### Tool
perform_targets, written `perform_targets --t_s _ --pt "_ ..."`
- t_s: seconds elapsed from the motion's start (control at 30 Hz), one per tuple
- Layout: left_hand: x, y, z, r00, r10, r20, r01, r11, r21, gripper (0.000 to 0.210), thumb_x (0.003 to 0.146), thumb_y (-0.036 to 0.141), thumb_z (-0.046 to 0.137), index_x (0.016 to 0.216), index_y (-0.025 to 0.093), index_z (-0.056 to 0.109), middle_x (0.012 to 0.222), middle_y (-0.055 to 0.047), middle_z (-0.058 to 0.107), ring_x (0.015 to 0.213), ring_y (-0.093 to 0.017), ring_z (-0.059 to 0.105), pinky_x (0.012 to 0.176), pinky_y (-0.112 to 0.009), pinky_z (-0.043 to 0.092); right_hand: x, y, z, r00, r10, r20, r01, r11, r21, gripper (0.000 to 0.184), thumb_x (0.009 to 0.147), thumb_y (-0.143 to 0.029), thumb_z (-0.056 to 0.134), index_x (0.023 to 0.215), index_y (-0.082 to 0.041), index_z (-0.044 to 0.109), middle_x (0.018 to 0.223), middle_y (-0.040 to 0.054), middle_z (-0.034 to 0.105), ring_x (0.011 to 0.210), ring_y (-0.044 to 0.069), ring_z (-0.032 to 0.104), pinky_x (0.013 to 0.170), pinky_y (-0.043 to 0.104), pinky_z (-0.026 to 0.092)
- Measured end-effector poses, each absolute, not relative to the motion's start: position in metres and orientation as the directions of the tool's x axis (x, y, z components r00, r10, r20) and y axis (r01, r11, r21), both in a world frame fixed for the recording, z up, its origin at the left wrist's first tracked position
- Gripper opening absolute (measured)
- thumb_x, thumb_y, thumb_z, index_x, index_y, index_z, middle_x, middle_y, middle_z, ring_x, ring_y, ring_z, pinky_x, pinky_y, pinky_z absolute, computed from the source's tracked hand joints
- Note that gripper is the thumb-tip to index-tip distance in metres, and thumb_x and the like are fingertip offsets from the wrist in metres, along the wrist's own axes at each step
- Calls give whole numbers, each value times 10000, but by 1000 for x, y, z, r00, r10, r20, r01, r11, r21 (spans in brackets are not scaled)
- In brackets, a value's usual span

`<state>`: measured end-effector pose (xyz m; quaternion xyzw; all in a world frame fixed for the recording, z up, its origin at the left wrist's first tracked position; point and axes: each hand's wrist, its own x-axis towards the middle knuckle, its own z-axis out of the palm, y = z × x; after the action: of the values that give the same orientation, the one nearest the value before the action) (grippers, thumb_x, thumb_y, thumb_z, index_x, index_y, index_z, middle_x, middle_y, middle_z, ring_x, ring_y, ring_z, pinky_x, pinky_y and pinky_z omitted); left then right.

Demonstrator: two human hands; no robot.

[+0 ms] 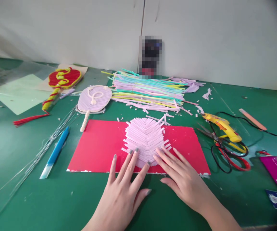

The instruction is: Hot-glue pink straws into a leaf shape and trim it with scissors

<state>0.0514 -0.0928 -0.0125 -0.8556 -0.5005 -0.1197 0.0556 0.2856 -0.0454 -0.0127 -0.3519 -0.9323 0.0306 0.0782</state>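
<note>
A round leaf-like panel of pale lilac pipe cleaners [144, 136], laid in a V pattern, rests on a red card [97, 144] in front of me. Some strip ends stick out past its sides. My left hand [125, 183] lies with fingers spread, its tips touching the panel's lower left edge and the card. On the lower right edge rest the outstretched fingers of my right hand [180, 173]. Neither hand grips anything.
Behind the card lies a bundle of coloured pipe cleaners [148, 88]. A finished lilac fan [94, 98] and a red-yellow fan [65, 78] sit left, near a blue pen-like tool [56, 150]. Scissors [225, 144] and a yellow glue gun [222, 126] lie right.
</note>
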Motion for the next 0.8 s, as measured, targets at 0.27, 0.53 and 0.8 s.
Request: perform_targets --t_s 0.27,0.53,0.8 --pt "49 -95 -15 298 886 355 935 -345 77 504 956 316 457 1355 9 435 1335 -164 579 1257 -250 522 1190 -442 133 284 -45 -12 -743 657 128 650 754 -96 585 971 -260 434 1500 -168 202 1507 63 363 1414 202 302 1101 447 393" --pt "50 -94 -16 303 892 336 945 -327 13 460 951 319 465 1387 172 455 1372 -141 545 1249 -295 525 1087 -531 334 284 -45 -13 -733 667 133 658 745 -112 590 975 -266 428 1505 -198 178 1504 59 366 1408 196 313 1106 448 387" --pt "49 -97 -18 304 884 354 944 -329 11 428 929 265 509 1354 217 500 1389 -143 527 1288 -327 487 1016 -579 430 284 -45 -13 -727 673 138 661 740 -125 596 971 -269 439 1504 -206 180 1503 55 371 1407 195 314 1110 440 382"
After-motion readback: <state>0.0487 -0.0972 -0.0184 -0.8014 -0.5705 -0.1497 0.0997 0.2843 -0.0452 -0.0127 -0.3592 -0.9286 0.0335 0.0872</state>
